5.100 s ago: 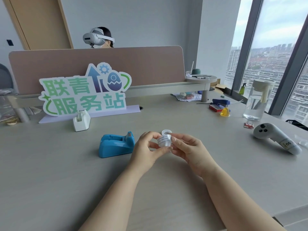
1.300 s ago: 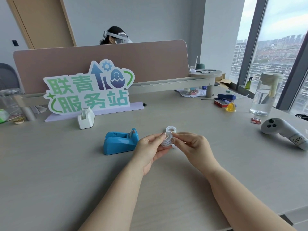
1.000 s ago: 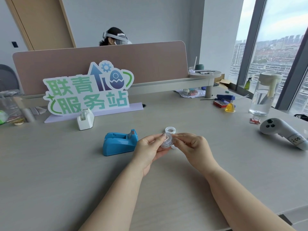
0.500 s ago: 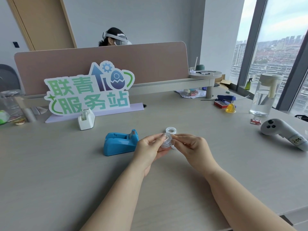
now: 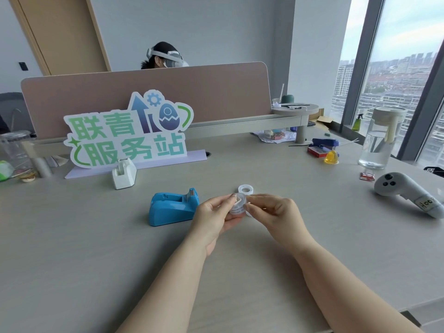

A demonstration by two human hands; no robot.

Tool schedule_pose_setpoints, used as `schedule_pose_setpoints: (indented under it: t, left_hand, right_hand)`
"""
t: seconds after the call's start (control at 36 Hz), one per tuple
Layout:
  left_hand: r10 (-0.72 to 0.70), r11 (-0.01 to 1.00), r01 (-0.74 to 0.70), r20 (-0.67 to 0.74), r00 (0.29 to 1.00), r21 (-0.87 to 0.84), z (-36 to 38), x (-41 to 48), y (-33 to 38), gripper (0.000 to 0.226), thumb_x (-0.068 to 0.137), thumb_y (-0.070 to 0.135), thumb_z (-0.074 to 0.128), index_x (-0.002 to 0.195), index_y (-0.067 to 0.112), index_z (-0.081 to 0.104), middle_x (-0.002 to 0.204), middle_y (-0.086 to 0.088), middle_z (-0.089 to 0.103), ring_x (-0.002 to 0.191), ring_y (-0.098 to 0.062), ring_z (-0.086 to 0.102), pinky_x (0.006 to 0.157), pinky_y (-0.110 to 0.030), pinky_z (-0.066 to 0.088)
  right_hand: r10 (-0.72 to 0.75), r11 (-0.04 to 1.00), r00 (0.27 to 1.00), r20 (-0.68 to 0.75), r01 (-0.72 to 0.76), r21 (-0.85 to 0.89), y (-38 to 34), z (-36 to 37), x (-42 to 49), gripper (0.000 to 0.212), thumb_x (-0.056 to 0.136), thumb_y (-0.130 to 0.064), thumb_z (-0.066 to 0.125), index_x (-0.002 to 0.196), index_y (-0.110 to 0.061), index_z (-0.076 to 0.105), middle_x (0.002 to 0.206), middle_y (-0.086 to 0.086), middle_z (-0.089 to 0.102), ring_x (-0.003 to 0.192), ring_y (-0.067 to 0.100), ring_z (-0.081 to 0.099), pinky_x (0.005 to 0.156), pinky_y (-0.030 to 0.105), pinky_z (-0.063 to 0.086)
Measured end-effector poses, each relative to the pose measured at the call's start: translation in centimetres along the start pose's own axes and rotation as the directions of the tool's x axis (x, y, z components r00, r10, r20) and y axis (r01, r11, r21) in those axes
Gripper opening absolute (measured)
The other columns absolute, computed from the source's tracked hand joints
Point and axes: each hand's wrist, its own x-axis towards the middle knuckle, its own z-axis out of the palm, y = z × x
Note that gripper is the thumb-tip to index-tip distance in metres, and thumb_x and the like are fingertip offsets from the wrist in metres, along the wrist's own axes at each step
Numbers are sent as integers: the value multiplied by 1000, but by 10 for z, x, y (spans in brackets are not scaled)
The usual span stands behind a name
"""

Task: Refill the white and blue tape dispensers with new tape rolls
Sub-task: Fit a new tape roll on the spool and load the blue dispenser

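Both hands (image 5: 242, 212) pinch a tape roll (image 5: 237, 207), largely hiding it.

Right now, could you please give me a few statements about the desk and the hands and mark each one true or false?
1. Both hands, left hand and right hand, hold one small tape roll above the desk. True.
2. The blue dispenser lies to the right of the hands. False: it lies to their left.
3. A second tape roll lies flat on the desk just beyond the hands. True.
4. The white dispenser is lying on its side. False: it stands upright, in front of the sign.
5. The water jug stands far right. True.
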Motion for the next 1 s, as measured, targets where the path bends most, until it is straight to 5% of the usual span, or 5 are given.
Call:
schedule_pose_setpoints:
  t: [0.31, 0.47, 0.64, 0.81, 1.0]
  left_hand:
    - [-48, 999, 48, 25, 999, -5, 3, -3, 1, 10, 91, 18, 60, 90, 13, 69, 75, 0, 74, 66, -9, 70, 61, -19, 55]
    - [-42, 998, 43, 31, 999, -50, 2, -3, 5, 12, 92, 17, 58, 91, 10, 68, 76, -1, 74, 67, -9, 71, 62, -19, 56]
    - [-68, 996, 69, 19, 998, -52, 1, -6, 4, 12, 92, 16, 58, 94, 8, 68, 78, -3, 74, 67, -9, 71, 61, -18, 55]
    - [-94, 994, 94, 3, 996, -51, 3, -8, 4, 14, 91, 19, 60, 96, 9, 67, 82, -3, 72, 64, -7, 70, 59, -17, 55]
    - [111, 994, -110, -31, 993, 22, -3, -16, 9, 15, 89, 16, 63, 102, 19, 67, 101, -3, 72, 89, -13, 70, 72, -23, 56]
  right_hand:
    - [-4, 997, 998, -63, -1, -76, 2, 1, 2, 19, 83, -12, 58, 85, -26, 71, 83, 20, 68, 80, 41, 61, 73, 50, 52]
    - [81, 992, 997, -16, -79, 96, -3, 1, -1, 18, 83, -7, 68, 100, -9, 73, 97, 3, 74, 92, 17, 70, 89, 42, 54]
    - [-44, 999, 998, -37, 43, -21, -6, 2, -3, 24, 85, -8, 66, 89, -30, 73, 87, 3, 73, 84, 27, 67, 76, 43, 54]
    - [-23, 996, 996, -87, 15, -92, -1, 3, 0, 22, 84, 1, 62, 91, -15, 75, 88, 1, 74, 79, 20, 68, 74, 42, 54]
    - [155, 986, 986, -67, -150, 75, -8, 4, -2, 26, 90, -8, 55, 94, -28, 70, 92, -3, 74, 86, 12, 70, 82, 24, 54]
